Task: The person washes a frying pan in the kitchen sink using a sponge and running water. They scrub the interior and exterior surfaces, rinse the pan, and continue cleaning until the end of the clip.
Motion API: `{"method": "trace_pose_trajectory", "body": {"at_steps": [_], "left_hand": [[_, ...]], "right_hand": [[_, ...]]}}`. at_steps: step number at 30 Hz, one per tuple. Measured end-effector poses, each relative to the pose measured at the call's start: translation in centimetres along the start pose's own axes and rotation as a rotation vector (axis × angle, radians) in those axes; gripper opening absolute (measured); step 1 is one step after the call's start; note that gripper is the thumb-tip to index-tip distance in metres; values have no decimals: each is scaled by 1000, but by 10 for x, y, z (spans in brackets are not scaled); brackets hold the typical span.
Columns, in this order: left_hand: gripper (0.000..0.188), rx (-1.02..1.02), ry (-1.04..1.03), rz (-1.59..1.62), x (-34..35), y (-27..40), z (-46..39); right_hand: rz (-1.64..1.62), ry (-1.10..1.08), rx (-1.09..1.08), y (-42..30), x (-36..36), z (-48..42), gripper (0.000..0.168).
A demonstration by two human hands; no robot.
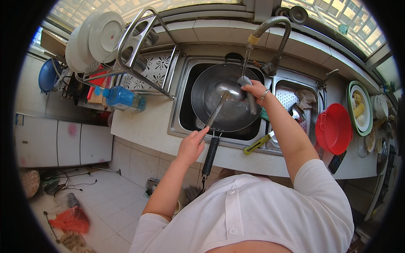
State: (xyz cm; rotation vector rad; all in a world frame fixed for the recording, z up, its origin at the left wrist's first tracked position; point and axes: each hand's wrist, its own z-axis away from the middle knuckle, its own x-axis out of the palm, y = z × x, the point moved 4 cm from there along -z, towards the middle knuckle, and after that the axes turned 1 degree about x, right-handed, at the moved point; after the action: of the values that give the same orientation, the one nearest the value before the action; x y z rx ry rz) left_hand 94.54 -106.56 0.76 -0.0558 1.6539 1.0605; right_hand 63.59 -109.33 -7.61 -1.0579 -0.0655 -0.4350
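Note:
My left hand (190,146) grips the handle of a metal ladle (230,89), whose rounded bowl lies over the wok. A grey cleaning cloth (249,96) hangs from my right hand (255,89), close to the ladle's bowl. Water runs from the curved faucet (274,22) onto the cloth. The dark wok (202,95) rests in the left basin of the steel sink (175,125). Its black-wrapped handle (210,158) sticks out past the counter's front edge.
A yellow-green-handled peeler or knife (257,145) lies across the sink's front rim. At right stand a red plastic basin (333,128) and a phone (336,163). Blue bottles (121,99) and a metal dish rack (152,82) with white plates (106,36) stand at left.

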Motion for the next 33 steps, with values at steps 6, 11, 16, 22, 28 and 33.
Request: {"method": "trace_pose_trajectory", "body": {"at_steps": [6, 11, 16, 22, 28, 33], "left_hand": [[52, -4, -5, -8, 0, 5, -4], [53, -14, 7, -30, -1, 4, -8], [53, -2, 0, -34, -4, 8, -12], [53, 13, -3, -31, 0, 8, -11], [52, 15, 22, -24, -2, 9, -12], [52, 8, 8, 13, -1, 8, -14]], "right_hand": [[130, -50, -12, -13, 15, 15, 33], [116, -94, -85, -11, 12, 12, 32], [76, 9, -73, -13, 7, 12, 27], [70, 21, -75, -10, 7, 12, 25], [50, 45, -105, -13, 10, 14, 25], [235, 100, -154, -6, 2, 1, 32]]}}
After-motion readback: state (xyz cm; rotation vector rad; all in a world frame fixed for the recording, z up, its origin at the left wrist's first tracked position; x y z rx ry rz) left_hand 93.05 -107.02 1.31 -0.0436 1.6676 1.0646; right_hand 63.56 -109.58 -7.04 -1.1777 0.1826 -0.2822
